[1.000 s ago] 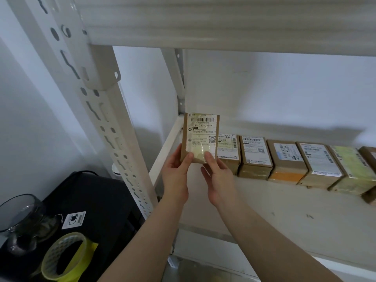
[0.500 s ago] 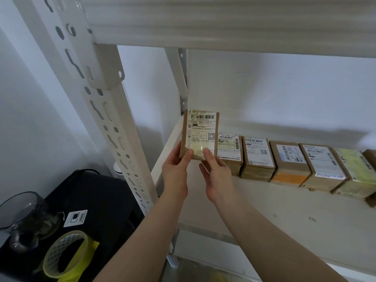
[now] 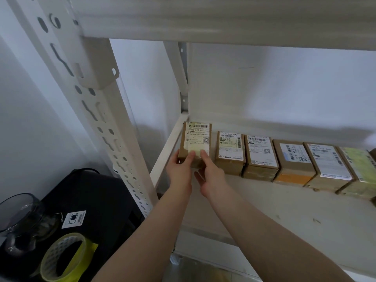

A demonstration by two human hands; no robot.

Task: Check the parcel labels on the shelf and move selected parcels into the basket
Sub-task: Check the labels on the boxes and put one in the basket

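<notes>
We found the lower front face of the held parcel (image 3: 196, 142) covered by both hands, so whether its base touched the shelf board (image 3: 264, 210) could not be determined. Its label was legible only in part; the smaller print was too fine to read. The left hand (image 3: 181, 169) gripped the parcel's lower left corner, thumb laid on the front face; its other fingers were hidden behind the box. The right hand (image 3: 211, 178) gripped the lower right corner, thumb pressed on the label, with the remaining fingers curled beneath and mostly out of sight. The parcel stood tilted back at the left end of the shelf, near the rear upright (image 3: 182, 78), just beside the row of parcels (image 3: 284, 157) but apart from it.

That row ran along the back of the shelf toward the right edge, where the last box was cut off by the frame. We could see no basket.

Left of the front upright (image 3: 97, 110), a black case (image 3: 97, 200) carried a roll of yellow tape (image 3: 65, 259) and a dark glass vessel (image 3: 20, 216), the latter cut off at the frame's left edge. The contents of the vessel could not be made out.
</notes>
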